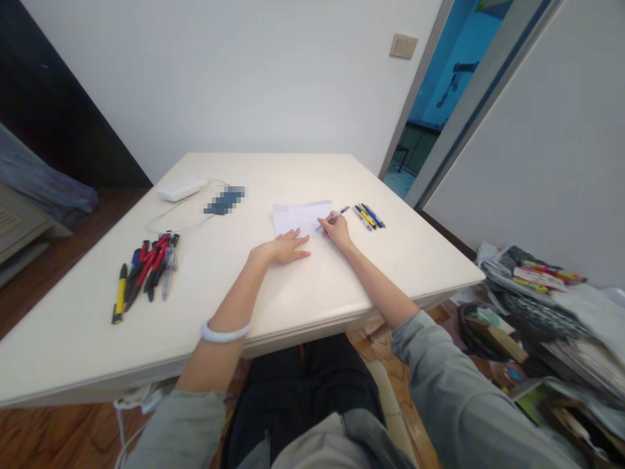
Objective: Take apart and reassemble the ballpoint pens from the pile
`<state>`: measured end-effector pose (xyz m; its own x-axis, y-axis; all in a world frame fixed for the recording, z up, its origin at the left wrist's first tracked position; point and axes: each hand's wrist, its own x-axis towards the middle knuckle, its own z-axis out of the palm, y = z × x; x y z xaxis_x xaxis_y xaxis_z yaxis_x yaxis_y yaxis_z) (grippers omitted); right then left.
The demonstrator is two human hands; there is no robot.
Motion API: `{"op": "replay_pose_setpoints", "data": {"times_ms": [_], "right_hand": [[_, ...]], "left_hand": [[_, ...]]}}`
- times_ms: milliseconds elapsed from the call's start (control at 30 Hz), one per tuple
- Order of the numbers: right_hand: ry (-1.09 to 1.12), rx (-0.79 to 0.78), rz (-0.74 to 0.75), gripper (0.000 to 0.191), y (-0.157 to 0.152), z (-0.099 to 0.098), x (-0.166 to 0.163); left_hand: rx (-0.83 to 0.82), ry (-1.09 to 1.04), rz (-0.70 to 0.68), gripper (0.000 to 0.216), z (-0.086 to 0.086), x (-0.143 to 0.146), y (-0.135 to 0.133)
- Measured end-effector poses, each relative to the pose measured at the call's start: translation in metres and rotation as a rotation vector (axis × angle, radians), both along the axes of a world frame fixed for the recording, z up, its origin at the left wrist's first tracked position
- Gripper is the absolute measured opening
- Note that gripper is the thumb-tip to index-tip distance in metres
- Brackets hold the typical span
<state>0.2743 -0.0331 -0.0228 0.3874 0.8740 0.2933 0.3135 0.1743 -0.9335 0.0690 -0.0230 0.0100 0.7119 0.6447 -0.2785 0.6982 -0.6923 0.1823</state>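
Note:
A white sheet of paper (297,213) lies on the table before me. My left hand (288,247) rests flat on its lower edge, fingers spread, holding nothing. In my right hand (336,229) a pen (342,212) is pinched, its tip down at the right part of the sheet. Any marks on the paper are too faint to read. Just right of that hand, several pens (370,216) lie side by side in a row. Over on the left is a loose heap of pens (151,264) in red, black, blue, yellow and clear.
A white box-shaped device (181,189) with a cable sits at the table's back left, beside a blurred-out dark blue object (224,200). The white table (312,286) meets a wall behind. Bags and boxes (547,312) crowd the floor at right.

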Motion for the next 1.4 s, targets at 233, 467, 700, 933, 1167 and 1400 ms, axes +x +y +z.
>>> {"op": "replay_pose_setpoints", "data": {"times_ms": [233, 467, 700, 933, 1167, 1400], "right_hand": [[-0.017, -0.003, -0.027, 0.028, -0.0011, 0.0000, -0.0013], [0.009, 0.013, -0.036, 0.028, 0.0008, -0.0025, -0.0008], [-0.045, 0.021, -0.049, 0.027, -0.0005, -0.0013, -0.0011], [-0.094, 0.021, -0.067, 0.024, 0.0015, -0.0020, 0.0010], [-0.054, 0.012, -0.106, 0.021, 0.0010, -0.0004, 0.0007], [0.144, 0.066, -0.095, 0.032, 0.0013, -0.0002, 0.0021]], "left_hand": [[-0.001, 0.008, 0.008, 0.085, 0.0014, 0.0004, -0.0009], [0.001, 0.034, 0.006, 0.086, 0.0042, 0.0004, -0.0034], [0.012, 0.029, 0.005, 0.086, 0.0024, 0.0002, -0.0018], [0.003, 0.021, 0.004, 0.084, 0.0056, 0.0012, -0.0044], [-0.004, -0.023, 0.009, 0.083, 0.0000, 0.0006, 0.0009], [0.033, -0.056, 0.070, 0.077, 0.0022, 0.0023, -0.0012]]}}
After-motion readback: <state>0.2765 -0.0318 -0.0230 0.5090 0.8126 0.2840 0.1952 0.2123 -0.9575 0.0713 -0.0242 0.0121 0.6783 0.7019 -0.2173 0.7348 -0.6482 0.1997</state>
